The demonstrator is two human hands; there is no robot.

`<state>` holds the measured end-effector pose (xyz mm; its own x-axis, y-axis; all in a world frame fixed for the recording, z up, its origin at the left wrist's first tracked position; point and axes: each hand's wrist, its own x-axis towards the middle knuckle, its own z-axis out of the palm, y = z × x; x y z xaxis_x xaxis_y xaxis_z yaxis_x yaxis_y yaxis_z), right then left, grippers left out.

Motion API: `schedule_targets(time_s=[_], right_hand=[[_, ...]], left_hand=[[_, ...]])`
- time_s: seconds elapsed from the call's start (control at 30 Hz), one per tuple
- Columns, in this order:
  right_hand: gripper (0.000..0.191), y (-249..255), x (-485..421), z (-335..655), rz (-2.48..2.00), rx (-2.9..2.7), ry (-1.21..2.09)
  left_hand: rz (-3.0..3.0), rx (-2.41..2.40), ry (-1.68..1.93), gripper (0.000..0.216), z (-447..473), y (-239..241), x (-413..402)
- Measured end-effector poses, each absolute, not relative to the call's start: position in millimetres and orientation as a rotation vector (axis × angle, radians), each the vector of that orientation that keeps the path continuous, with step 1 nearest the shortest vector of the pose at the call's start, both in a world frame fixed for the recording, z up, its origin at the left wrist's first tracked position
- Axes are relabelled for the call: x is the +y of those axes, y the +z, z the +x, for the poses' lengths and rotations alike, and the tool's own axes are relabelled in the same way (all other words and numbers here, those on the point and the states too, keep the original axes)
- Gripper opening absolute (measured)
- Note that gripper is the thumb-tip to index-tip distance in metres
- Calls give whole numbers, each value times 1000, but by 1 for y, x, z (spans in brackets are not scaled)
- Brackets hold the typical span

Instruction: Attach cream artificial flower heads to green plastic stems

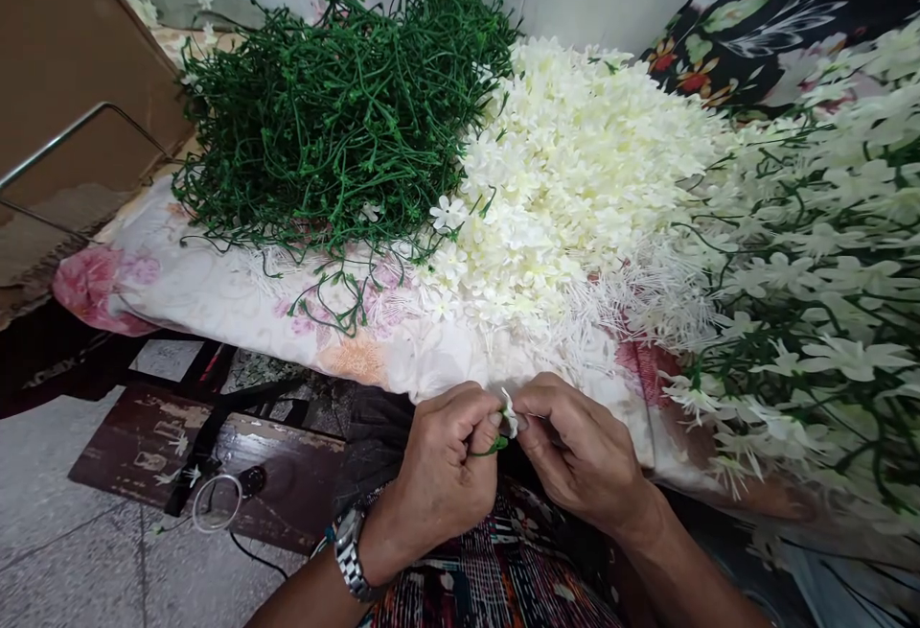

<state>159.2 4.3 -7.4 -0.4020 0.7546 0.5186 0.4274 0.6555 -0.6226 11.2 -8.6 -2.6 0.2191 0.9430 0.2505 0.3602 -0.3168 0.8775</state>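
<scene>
My left hand (440,467) is closed around a thin green plastic stem (493,446). My right hand (575,451) pinches a small white artificial flower (510,411) right at the stem's tip, the two hands touching in front of me. Behind them, on a floral cloth (216,288), lie a tangled heap of green stems (337,120) at the left and a mound of loose white flowers (575,177) in the middle. A metal watch sits on my left wrist.
Finished sprays of white flowers on green stems (819,302) pile up at the right. A dark wooden board with a white ring and a cable (216,499) lies on the tiled floor at lower left. A brown panel with a metal bar (64,81) stands at the far left.
</scene>
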Motion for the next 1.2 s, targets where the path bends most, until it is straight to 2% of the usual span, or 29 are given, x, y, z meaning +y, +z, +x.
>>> schedule_targets(time_s=[0.3, 0.43, 0.53, 0.8, 1.03, 1.2], right_hand=[[16, -10, 4, 159, -917, -2032, 487], [17, -10, 5, 157, -867, -2002, 468], [19, -8, 5, 158, -818, -2011, 342], [22, 2, 6, 166, -752, -2172, 92], [14, 14, -1, 156, -854, -2023, 343], [14, 14, -1, 153, -912, -2012, 376]], left_hand=[[1740, 1252, 1096, 27, 15, -2, -7], [1570, 1209, 1013, 21, 8, 4, -6], [1382, 1129, 962, 17, 2, 9, -7], [1042, 1132, 906, 31, 2, 12, -7], [908, 1075, 1027, 23, 3, 6, -11], [1050, 1140, 1085, 19, 1, 0, -14]])
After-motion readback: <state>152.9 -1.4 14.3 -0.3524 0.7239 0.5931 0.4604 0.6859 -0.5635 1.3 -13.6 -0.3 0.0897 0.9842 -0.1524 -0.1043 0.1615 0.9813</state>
